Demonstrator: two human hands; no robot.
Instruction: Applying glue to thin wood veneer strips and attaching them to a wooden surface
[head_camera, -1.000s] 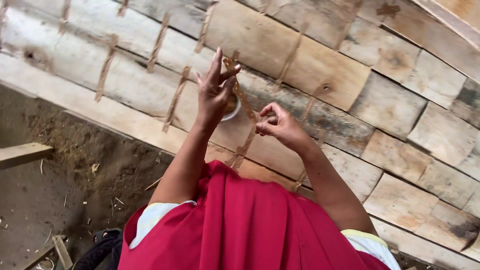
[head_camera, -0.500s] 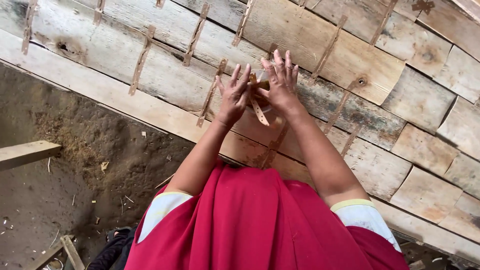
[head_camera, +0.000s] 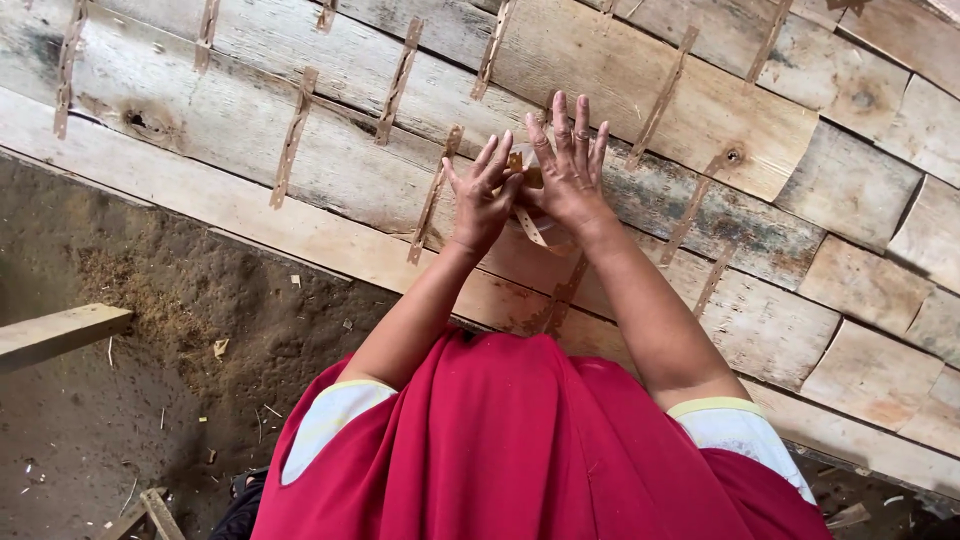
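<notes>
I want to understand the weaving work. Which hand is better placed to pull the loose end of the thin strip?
Probably the right hand. The strip hangs just below its palm, against the wooden wall, so its fingers could close on it. The left hand lies beside it, a little further from the loose end.

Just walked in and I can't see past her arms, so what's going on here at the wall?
A person in a red garment stands at a plank wall laced with thin strips. Both hands are raised side by side against the boards, fingers spread. The left hand and right hand have a thin tan strip between them, its loose end hanging below the palms. Whether either hand actually grips it cannot be told. Below lies a dirt floor with wood scraps.
</notes>
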